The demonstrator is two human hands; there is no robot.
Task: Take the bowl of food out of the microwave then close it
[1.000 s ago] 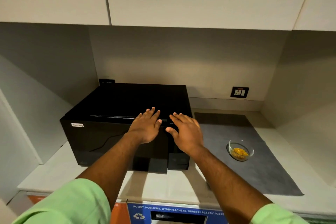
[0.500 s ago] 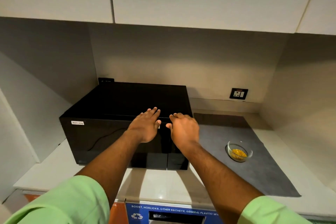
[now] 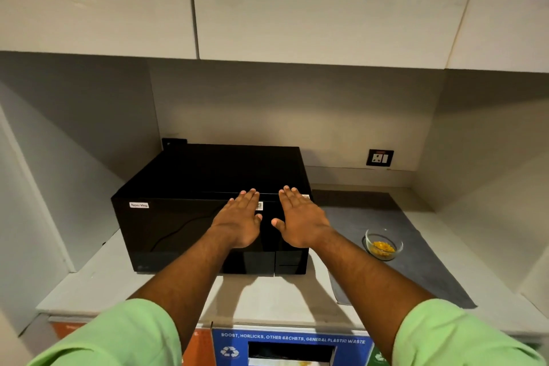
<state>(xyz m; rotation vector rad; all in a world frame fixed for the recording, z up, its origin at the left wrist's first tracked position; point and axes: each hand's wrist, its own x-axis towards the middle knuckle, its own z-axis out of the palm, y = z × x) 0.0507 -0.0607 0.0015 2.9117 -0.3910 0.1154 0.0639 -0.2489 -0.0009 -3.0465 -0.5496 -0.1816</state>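
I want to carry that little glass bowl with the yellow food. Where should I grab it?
Come from above and cup the glass bowl by its round rim and sides. It sits upright and open-topped on the grey mat, with nothing crowding it.

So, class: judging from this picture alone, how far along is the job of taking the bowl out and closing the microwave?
Done: the clear glass bowl of yellow food sits on the grey mat, outside the black microwave, whose door looks shut. In hand: the left hand and right hand are spread open in front of its door, holding nothing. Left: apparently nothing but drawing the hands away.
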